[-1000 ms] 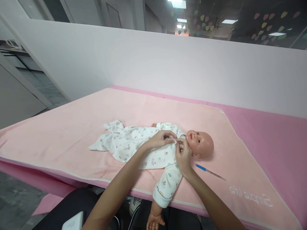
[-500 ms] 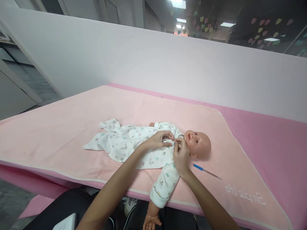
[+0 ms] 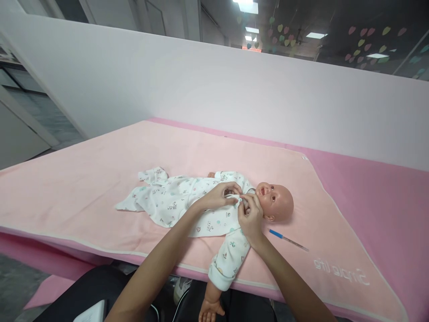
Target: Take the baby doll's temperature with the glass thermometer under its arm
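A baby doll [image 3: 277, 202] lies on its back on the pink cloth, its head to the right. It wears a white printed romper [image 3: 174, 197], whose leg ends lie flat at the left. Over the doll's upper chest, my left hand [image 3: 224, 196] pinches the romper's front edge between thumb and fingers. Just right of it, close under the doll's chin, my right hand [image 3: 250, 217] is closed on the same edge near the neckline. A small fastening seems to sit between the fingertips, mostly hidden. One doll arm [image 3: 212, 302] hangs over the table's near edge.
A pen with a blue cap [image 3: 288, 240] lies on the pink cloth [image 3: 100, 179] right of my right hand. A white partition [image 3: 214, 89] stands behind the table. Below the near edge are my dark-clothed legs [image 3: 87, 290] and a white object [image 3: 90, 311].
My right hand has shifted slightly left and its fingers have curled differently at the romper's edge. My left hand keeps its pinch. The whole view has drifted a little.
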Available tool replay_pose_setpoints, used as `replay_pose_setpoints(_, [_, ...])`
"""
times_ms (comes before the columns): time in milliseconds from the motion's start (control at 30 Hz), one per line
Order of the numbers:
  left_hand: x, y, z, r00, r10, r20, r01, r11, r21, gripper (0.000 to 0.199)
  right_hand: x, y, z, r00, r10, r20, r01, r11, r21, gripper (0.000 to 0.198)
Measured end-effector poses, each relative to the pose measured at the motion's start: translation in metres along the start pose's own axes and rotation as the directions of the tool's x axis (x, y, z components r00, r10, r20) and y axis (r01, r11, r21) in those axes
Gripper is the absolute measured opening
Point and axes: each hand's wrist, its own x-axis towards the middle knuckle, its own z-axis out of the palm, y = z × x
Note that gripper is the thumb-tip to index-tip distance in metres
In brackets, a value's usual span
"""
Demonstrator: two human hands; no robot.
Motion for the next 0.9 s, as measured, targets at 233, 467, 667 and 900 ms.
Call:
replay_pose_setpoints(233, [-0.019,0.005,0.005,0.991,0.048,-0.121,-0.021,0.975,0.221,0.026,0.002,0.000,-0.002,0.999,-0.043,0.008,0.044,0.996,-0.078,0.022])
replay_pose_setpoints(467, [-0.092,-0.012,0.018,0.852,0.305,-0.426,0.115,0.684,0.720,0.031,0.000,0.000,0.000,0.944,-0.329,0.023,0.328,0.926,-0.188,0.022])
replay_pose_setpoints(667, [-0.123,-0.022,0.005,0.788,0.377,-0.486,0.138,0.661,0.738,0.024,0.007,-0.007,0.006,0.860,-0.472,0.192,0.510,0.795,-0.329,0.013])
replay_pose_setpoints(900, [-0.113,-0.011,0.001,0.657,0.405,-0.636,0.299,0.635,0.712,0.026,0.012,-0.012,0.013,0.910,-0.347,0.224,0.411,0.824,-0.390,0.015])
